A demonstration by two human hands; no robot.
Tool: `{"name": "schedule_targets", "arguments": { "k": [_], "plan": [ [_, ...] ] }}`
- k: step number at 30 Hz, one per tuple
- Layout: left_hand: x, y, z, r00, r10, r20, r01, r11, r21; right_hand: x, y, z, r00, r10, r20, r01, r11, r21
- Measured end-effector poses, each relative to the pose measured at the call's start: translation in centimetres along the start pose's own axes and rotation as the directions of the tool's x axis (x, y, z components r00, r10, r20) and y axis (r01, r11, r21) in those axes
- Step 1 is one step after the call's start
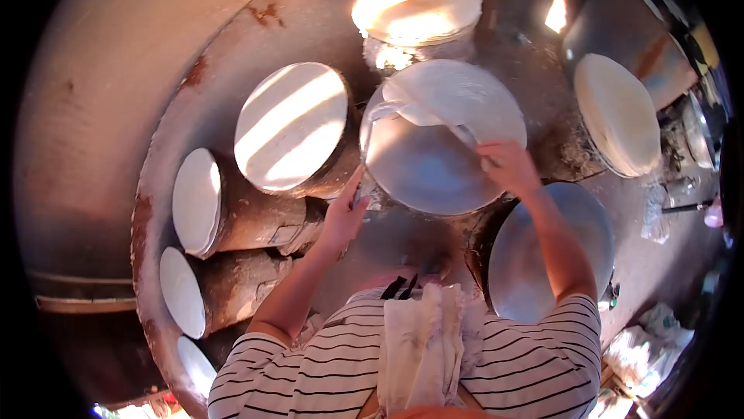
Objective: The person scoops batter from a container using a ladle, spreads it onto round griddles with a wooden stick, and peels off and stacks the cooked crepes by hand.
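In front of me is a round metal griddle (434, 175), its near half bare. A thin pale flatbread sheet (457, 82) covers the far half, its near edge lifted and folded back. My left hand (343, 216) is closed around the handle of a long, thin spatula (384, 111) whose end reaches the sheet's left edge. My right hand (509, 165) grips a second flat spatula (466, 136) at the sheet's near right edge. How far either blade goes under the sheet is hidden.
Several drum-like stands with pale round tops surround me, including one on the left (291, 126), one at the back (418, 4) and one on the right (618, 115). A bare grey round plate (550, 252) sits near my right arm. A fire (556, 13) glows at back right.
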State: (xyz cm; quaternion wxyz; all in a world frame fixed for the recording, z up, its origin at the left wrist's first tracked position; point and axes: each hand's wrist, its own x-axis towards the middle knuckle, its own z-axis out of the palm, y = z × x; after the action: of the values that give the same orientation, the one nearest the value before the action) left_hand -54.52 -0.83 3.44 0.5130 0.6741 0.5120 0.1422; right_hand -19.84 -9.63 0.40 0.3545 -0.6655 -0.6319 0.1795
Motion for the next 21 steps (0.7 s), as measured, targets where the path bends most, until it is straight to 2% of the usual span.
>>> {"name": "schedule_targets", "arguments": {
  "k": [1,2,3,6,8,10,12,14,15,18,21],
  "plan": [
    [-1.0,0.7,-0.1,0.998,-0.060,0.013,0.059,0.998,0.027,-0.8,1.6,-1.2,0.997,0.053,-0.063,-0.051,0.998,0.033],
    [-1.1,0.7,0.0,0.999,-0.053,0.011,0.052,0.998,0.047,-0.9,2.6,-2.4,0.985,0.111,-0.130,-0.105,0.993,0.056],
    [-0.8,1.0,0.5,0.999,-0.033,0.013,0.032,0.998,0.058,-0.3,2.2,-3.3,0.932,0.282,-0.228,-0.275,0.959,0.064],
    [-0.7,1.3,2.1,1.000,0.007,0.002,-0.008,0.995,0.100,2.2,4.1,-0.8,0.995,0.029,-0.098,-0.035,0.998,-0.057],
    [-1.2,1.2,2.6,0.999,0.033,-0.011,-0.031,0.993,0.113,3.5,2.3,0.6,0.998,-0.060,-0.013,0.060,0.998,-0.011],
    [-4.1,-0.1,2.5,1.000,0.007,-0.013,-0.005,0.992,0.124,1.7,1.6,1.9,0.993,-0.067,0.095,0.059,0.994,0.089],
    [-4.9,-0.7,1.8,0.998,-0.005,0.062,-0.004,0.989,0.145,1.5,2.4,-0.2,0.983,-0.055,0.176,0.029,0.988,0.150],
    [-5.6,-0.4,1.9,0.988,-0.107,0.109,0.082,0.973,0.216,3.2,5.3,-1.2,0.998,0.000,0.062,-0.008,0.990,0.140],
    [-5.4,-0.7,2.4,0.994,-0.034,0.108,0.012,0.981,0.195,4.4,5.7,-1.7,1.000,0.019,-0.001,-0.019,0.990,0.141],
    [-4.0,-0.8,3.7,0.988,0.119,0.099,-0.135,0.976,0.170,7.1,5.1,0.1,0.944,-0.310,0.108,0.309,0.951,0.029],
    [-6.6,0.8,2.9,0.992,-0.003,0.123,-0.021,0.981,0.194,4.2,3.2,1.2,0.925,-0.352,0.143,0.343,0.936,0.085]
  ]
}}
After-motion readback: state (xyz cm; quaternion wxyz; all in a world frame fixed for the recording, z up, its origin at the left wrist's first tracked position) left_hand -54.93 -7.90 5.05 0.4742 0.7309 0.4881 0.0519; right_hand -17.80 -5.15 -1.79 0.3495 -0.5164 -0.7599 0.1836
